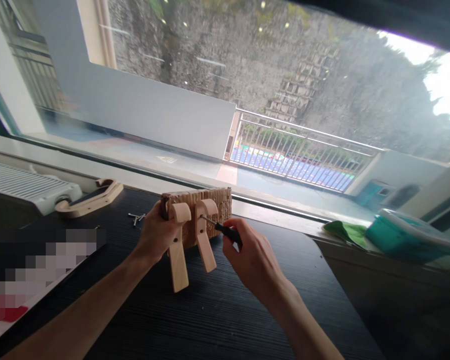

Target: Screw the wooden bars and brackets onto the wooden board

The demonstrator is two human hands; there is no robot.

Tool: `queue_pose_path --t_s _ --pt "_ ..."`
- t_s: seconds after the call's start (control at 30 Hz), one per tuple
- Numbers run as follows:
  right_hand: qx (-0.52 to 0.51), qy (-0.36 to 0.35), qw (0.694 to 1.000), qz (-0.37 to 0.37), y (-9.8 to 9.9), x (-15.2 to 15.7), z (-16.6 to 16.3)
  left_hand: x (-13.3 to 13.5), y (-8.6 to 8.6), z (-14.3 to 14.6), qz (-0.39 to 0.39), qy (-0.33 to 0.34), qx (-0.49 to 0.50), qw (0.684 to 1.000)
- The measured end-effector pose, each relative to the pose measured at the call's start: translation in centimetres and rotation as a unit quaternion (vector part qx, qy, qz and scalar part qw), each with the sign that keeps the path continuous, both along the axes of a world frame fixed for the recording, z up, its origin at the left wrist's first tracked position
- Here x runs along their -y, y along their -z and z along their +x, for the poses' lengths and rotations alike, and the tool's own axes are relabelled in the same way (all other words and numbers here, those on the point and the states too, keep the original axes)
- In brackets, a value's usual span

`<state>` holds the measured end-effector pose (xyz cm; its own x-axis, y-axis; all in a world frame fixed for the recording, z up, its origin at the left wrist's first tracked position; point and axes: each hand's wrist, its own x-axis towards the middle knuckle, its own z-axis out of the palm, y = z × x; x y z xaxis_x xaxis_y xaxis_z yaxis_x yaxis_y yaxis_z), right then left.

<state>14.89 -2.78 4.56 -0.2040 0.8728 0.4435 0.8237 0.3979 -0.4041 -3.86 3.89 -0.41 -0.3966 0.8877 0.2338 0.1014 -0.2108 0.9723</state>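
A ridged brown block (pixel 225 205), perhaps corrugated cardboard, stands on the dark table. Two pale wooden hooks, a left one (pixel 179 265) and a right one (pixel 207 252), lie against its near face, each with a curved top and a straight lower arm. My left hand (pixel 155 232) grips the block's left side beside the left hook; some fingers are hidden behind it. In my right hand (pixel 253 250) is a screwdriver (pixel 228 232) with a black handle. Its shaft points left, and the tip meets the upper part of the right hook, at a screw or hole.
Several loose screws (pixel 137 218) lie on the black wood-grain table (pixel 225 320), near another wooden hook piece (pixel 93 202). A pixelated flat item is at left. Beyond are a radiator (pixel 30 185), the window sill, a green cloth (pixel 345 233) and a teal basin (pixel 408 237).
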Motion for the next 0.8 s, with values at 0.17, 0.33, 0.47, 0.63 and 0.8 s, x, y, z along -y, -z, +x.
queue_pose_path --t_s 0.17,0.33,0.47,0.63,0.8 --pt "0.073 -0.037 0.989 0.119 -0.1 -0.2 0.2 0.2 -0.3 -0.1 0.003 0.01 0.01 1.0" --pt "0.011 -0.017 0.996 0.081 0.8 -0.5 -0.4 0.3 -0.8 -0.5 0.023 -0.004 -0.006 1.0" --pt "-0.084 0.034 0.996 0.001 1.1 -0.6 -0.4 0.1 -0.6 -0.7 0.033 -0.018 -0.048 0.998" --pt "-0.025 0.038 0.999 -0.019 0.5 -0.2 -0.4 -0.1 -0.2 -0.5 0.014 -0.031 -0.049 0.998" --pt "0.09 -0.013 0.992 0.089 -0.1 0.1 -0.2 -0.1 -0.4 -0.5 -0.002 -0.02 -0.021 1.0"
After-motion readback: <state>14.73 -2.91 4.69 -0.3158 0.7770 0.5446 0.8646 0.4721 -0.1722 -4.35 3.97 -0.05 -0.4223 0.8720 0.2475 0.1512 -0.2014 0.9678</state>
